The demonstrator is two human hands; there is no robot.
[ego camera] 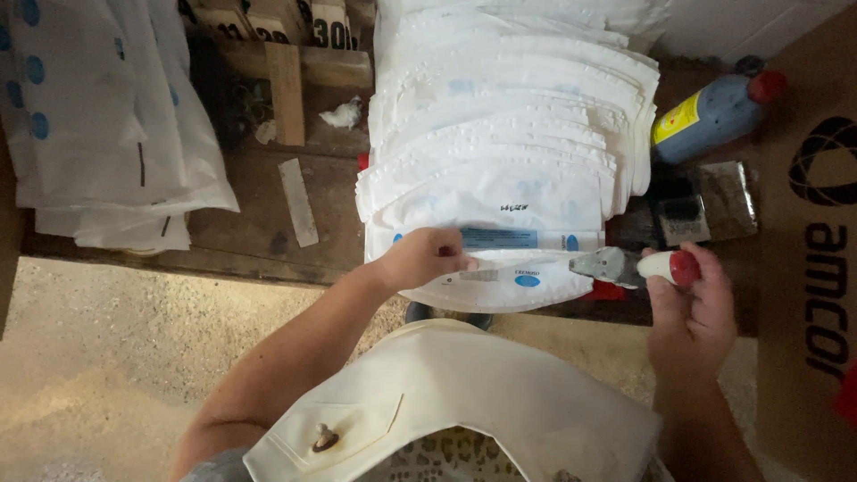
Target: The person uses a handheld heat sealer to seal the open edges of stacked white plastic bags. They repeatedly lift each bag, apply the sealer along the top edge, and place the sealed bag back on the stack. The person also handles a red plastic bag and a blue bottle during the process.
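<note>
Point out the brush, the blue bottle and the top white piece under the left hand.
brush (pixel 625 266), head view, its grey bristled head.
blue bottle (pixel 714 114), head view, its body.
top white piece (pixel 527 284), head view, its lower middle.

Dark wooden worktop, worn, w/ pale speckled floor below its front edge. Landmark: tall stack of white curved pieces, mid-worktop, fanned toward the front. Left of stack: thin pale strip lying flat, a wood block upright behind it, small white scrap near the block. Far left of stack: folded white bags w/ blue dots, overhanging the front edge. Right of stack: blue bottle w/ red cap on its side, dark brush just in front of it. Cardboard box beyond.
</note>
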